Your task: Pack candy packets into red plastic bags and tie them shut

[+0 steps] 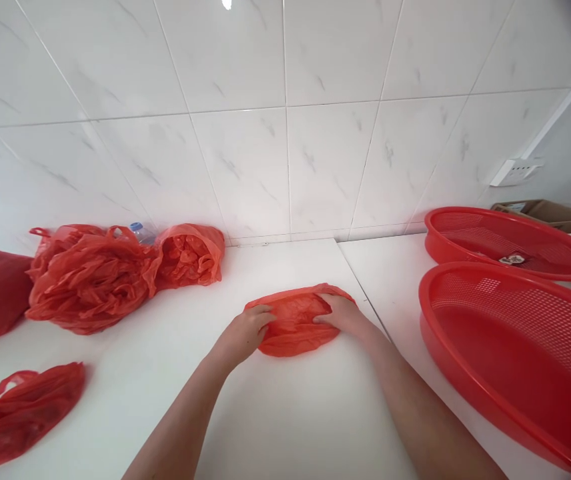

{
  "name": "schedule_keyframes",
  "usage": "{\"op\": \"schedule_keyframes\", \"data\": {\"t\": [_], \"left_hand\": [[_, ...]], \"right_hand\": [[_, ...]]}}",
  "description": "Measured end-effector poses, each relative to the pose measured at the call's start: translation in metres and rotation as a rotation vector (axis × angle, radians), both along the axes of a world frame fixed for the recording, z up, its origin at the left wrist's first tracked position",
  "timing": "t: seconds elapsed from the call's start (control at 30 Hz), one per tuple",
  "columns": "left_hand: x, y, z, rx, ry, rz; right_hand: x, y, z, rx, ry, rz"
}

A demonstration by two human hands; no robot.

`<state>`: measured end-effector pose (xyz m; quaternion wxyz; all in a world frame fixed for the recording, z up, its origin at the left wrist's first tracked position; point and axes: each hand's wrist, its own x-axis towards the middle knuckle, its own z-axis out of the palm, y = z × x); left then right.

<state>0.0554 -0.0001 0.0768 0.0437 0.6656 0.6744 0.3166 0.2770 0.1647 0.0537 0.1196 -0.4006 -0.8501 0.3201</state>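
Observation:
A thin red plastic bag [298,323] lies bunched into a low oval on the white table, its rim rolled toward the wall. My left hand [251,332] is at the bag's left edge, fingers curled over the film and gripping it. On the opposite edge, my right hand [344,313] holds the bag with thumb and fingers reaching in over the film. The thumb and forefinger of that hand show a gap between them; its other fingers are partly hidden.
At the left stand a stuffed red bag [90,280], a smaller one [193,257], and a clear bottle [140,232] behind. Another red bag [25,417] lies nearer me. Red baskets [465,373] sit at the right, with a cardboard box [550,215] beyond. A tiled wall [245,173] closes the back.

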Motion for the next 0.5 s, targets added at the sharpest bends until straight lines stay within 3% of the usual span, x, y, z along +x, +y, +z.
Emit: {"op": "schedule_keyframes", "data": {"t": [0.17, 0.37, 0.43, 0.5], "left_hand": [[0.02, -0.002, 0.0, 0.002, 0.137, -0.16], [0.03, -0.003, -0.017, -0.058, 0.205, -0.15], [0.031, -0.002, -0.016, -0.063, 0.207, -0.15], [0.032, -0.002, -0.013, -0.065, 0.195, -0.162]], "right_hand": [[0.003, 0.001, -0.004, 0.192, 0.017, -0.108], [-0.006, -0.034, 0.0, 0.575, -0.12, -0.258], [-0.012, -0.053, 0.003, 0.644, -0.007, -0.194], [-0.019, -0.065, 0.004, 0.671, 0.107, -0.035]]}}
